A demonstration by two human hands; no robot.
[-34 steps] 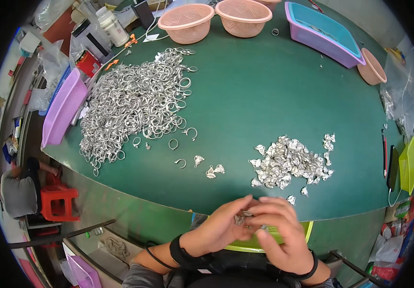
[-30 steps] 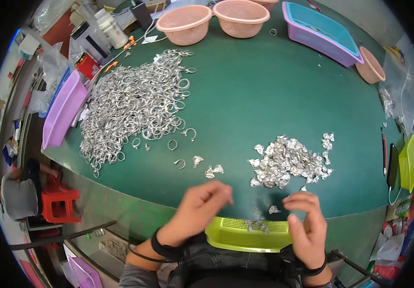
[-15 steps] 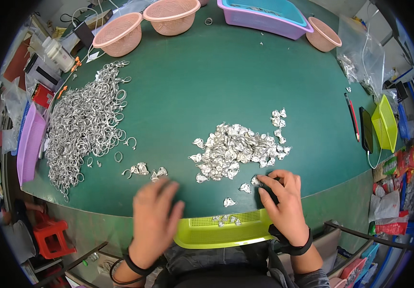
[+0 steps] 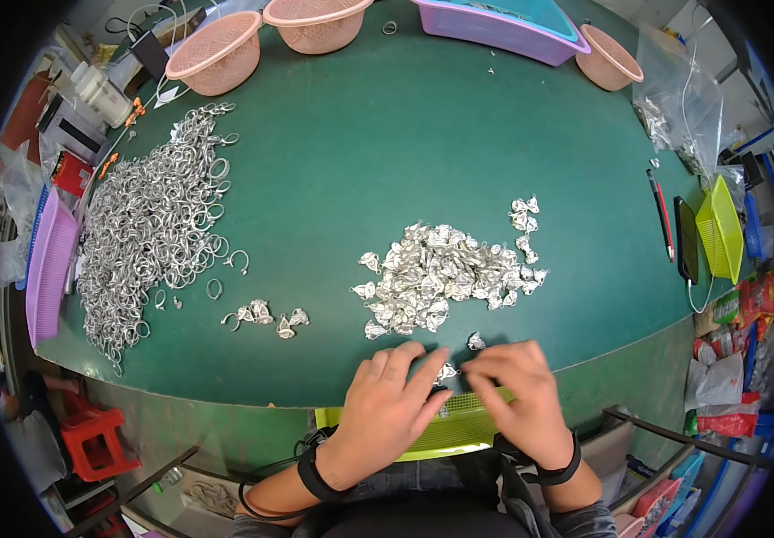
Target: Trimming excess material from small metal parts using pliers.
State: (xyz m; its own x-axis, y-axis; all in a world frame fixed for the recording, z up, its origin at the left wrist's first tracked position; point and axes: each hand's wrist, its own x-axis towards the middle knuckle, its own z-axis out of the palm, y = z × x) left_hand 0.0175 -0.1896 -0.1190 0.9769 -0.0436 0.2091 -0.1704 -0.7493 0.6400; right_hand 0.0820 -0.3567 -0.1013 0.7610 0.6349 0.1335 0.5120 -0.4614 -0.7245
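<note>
Between my two hands, near the table's front edge, is a small silver pendant (image 4: 446, 371) with a loop at one end. My left hand (image 4: 387, 390) reaches in beside it, index finger and thumb apart. My right hand (image 4: 520, 394) has its index finger and thumb drawn together at the loop end, appearing to pinch it; the exact contact is unclear. Another pendant (image 4: 476, 342) lies just above the right fingers. Beyond is a heap of similar pendants (image 4: 445, 276). Below my hands, partly covered by them, sits a yellow-green basket (image 4: 445, 439).
A large pile of silver rings (image 4: 149, 229) spreads at the left, with a few pieces (image 4: 260, 312) nearer. Pink baskets (image 4: 217, 58) and a purple tray (image 4: 504, 34) stand at the back. Pens (image 4: 660, 215), a phone (image 4: 685, 240) and a green basket (image 4: 719, 231) are right.
My left hand has moved right, to the pendants by the front edge. My right hand has drawn back toward me from the pendant it was touching, and its fingers have come together.
</note>
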